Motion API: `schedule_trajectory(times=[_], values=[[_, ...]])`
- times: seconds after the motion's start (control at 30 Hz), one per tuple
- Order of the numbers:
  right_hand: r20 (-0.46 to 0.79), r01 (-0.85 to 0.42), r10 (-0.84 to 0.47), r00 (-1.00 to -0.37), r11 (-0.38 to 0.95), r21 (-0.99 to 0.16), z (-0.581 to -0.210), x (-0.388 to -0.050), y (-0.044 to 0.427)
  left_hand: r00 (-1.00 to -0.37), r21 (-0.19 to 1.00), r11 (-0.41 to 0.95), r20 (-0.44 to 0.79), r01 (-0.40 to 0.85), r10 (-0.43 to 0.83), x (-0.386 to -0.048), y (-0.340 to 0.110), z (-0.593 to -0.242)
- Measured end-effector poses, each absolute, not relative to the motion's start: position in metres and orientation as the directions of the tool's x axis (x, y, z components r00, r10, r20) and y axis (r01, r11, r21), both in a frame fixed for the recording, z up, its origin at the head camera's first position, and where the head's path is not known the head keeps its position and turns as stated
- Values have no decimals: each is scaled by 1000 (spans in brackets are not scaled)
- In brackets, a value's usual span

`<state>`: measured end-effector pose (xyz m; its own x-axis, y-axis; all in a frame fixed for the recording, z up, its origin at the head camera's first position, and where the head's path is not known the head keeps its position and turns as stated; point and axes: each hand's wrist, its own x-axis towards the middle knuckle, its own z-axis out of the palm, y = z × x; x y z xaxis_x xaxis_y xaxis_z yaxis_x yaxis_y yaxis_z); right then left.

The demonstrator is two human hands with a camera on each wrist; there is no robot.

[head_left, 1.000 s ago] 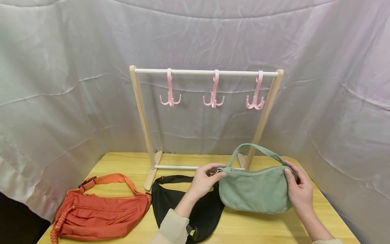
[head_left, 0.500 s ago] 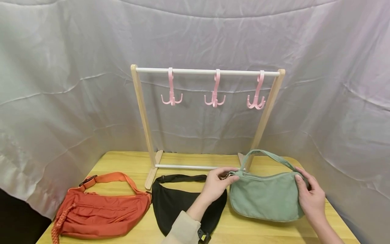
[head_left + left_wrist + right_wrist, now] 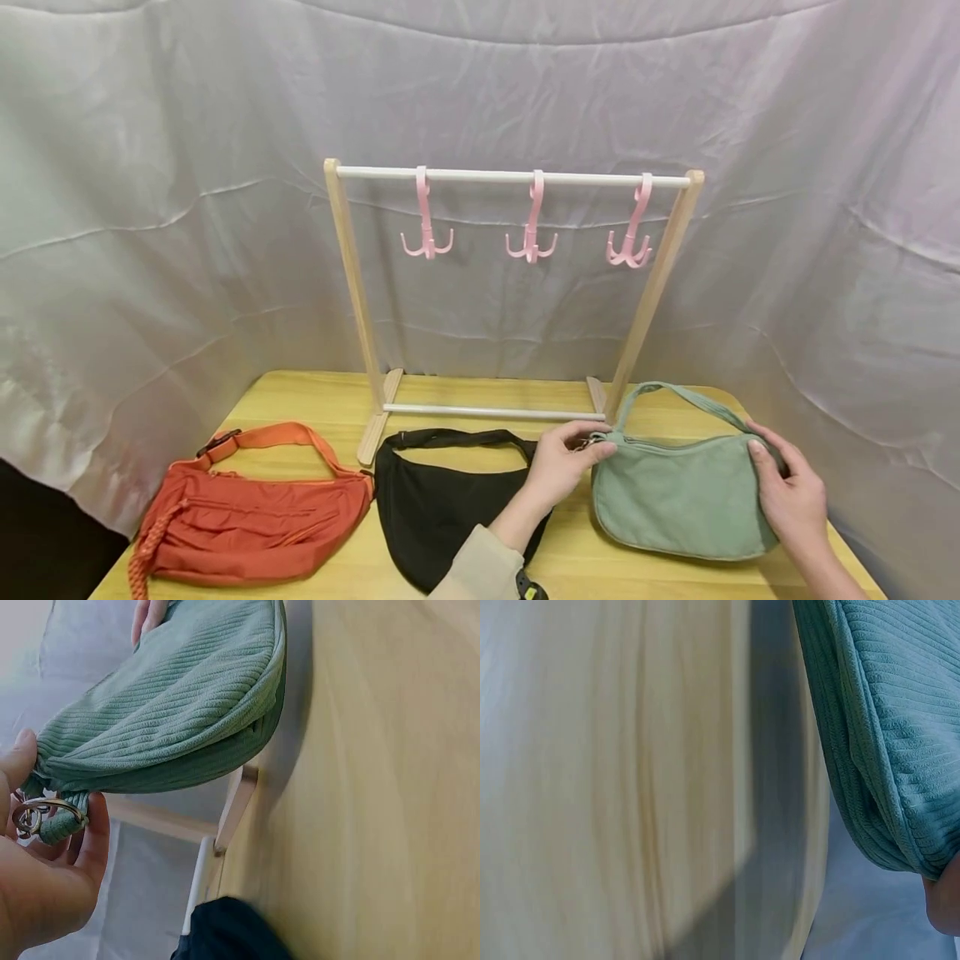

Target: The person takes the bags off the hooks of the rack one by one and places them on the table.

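A green corduroy handbag (image 3: 686, 500) is held between both hands at the right of the table, its strap (image 3: 693, 398) arching up. My left hand (image 3: 566, 462) pinches its upper left corner, beside a metal ring (image 3: 45, 810) seen in the left wrist view. My right hand (image 3: 791, 492) grips the upper right corner, thumb on the front. In the right wrist view only a fingertip shows below the bag (image 3: 907, 742). A black bag (image 3: 442, 508) lies partly under my left forearm. Further left lies a red-orange bag (image 3: 255, 525) with a braided cord.
Behind the bags stands a wooden rack (image 3: 348, 275) with a white top bar (image 3: 480, 175). Three pink hooks (image 3: 532, 225) hang from the bar with nothing on them. Grey curtains (image 3: 480, 92) enclose the yellow wooden table (image 3: 315, 392) at the back and sides.
Both hands have moved right and toward the table's front with the green handbag, lowering it. More of the black bag shows. The red-orange bag and the rack keep their places.
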<state>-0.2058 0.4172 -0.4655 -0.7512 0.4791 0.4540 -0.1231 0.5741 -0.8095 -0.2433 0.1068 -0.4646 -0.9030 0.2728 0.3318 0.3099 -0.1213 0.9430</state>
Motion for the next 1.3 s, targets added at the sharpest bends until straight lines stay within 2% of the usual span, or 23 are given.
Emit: schedule_trajectory(times=[0.47,1.07,1.3], values=[[414,-24,448,-792,656,-755,-473,-213,452,-925,955,-101,295,278,240,-246,139,-475],[389,9,336,-858,766,-643,-489,-225,489,-946,979,-53,202,195,253,-253,166,-491],[354,19,293,-888,794,-607,-493,-232,496,-952,980,16,189,199,242,-260,171,-496]])
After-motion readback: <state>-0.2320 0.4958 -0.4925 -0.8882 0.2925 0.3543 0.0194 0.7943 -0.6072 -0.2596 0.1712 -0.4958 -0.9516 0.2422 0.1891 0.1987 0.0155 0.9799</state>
